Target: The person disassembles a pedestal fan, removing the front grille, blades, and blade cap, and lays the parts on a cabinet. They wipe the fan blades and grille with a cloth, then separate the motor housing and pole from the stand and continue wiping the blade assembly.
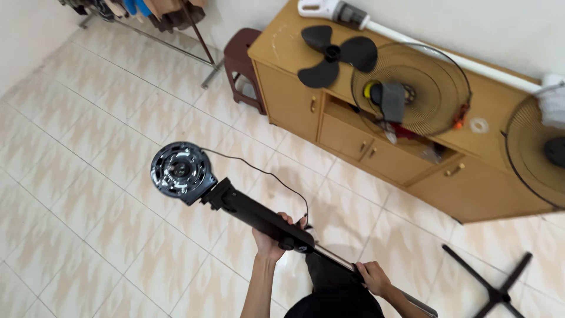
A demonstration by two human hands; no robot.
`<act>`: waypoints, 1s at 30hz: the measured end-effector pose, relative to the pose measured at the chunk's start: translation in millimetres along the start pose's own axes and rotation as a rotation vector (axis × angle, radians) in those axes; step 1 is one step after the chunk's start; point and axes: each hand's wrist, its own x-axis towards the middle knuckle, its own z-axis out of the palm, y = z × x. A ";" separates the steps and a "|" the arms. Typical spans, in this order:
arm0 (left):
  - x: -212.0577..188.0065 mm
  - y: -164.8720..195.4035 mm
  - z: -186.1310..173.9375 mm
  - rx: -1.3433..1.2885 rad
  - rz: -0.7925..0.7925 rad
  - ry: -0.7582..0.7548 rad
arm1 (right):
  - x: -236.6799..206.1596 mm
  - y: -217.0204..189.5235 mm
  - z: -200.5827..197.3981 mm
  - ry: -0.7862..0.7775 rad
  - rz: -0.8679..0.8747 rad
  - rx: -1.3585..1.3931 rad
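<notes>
- The right hand (372, 278) wraps around the thin silver pole (338, 260).
- The left hand (272, 238) grips the black fan neck (259, 217), held out over the floor.
- Past the motor (179, 171) lies lots of bare tile floor (76, 176).
- Far back, a fan blade (334, 54) and a wire grille (421, 88) lie on the cabinet (353, 141).

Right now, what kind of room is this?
Probably a room in a home. There is a tiled floor, a wooden cabinet against the wall, a clothes rack and a small stool. Fan parts lie on the cabinet, like the fan blade.
</notes>
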 end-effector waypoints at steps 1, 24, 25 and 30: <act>14.3 11.0 -0.8 -0.025 0.030 -0.003 | 17.4 -10.6 -7.9 -0.031 0.024 -0.038; 287.7 300.3 -29.5 -0.020 0.035 0.123 | 340.1 -253.5 -17.5 0.046 -0.142 0.033; 300.3 316.0 -35.4 -0.023 0.016 0.108 | 349.0 -265.4 -9.0 0.066 -0.123 0.051; 367.2 393.0 -53.9 -0.053 -0.076 0.126 | 397.4 -325.7 24.8 0.245 -0.226 -0.072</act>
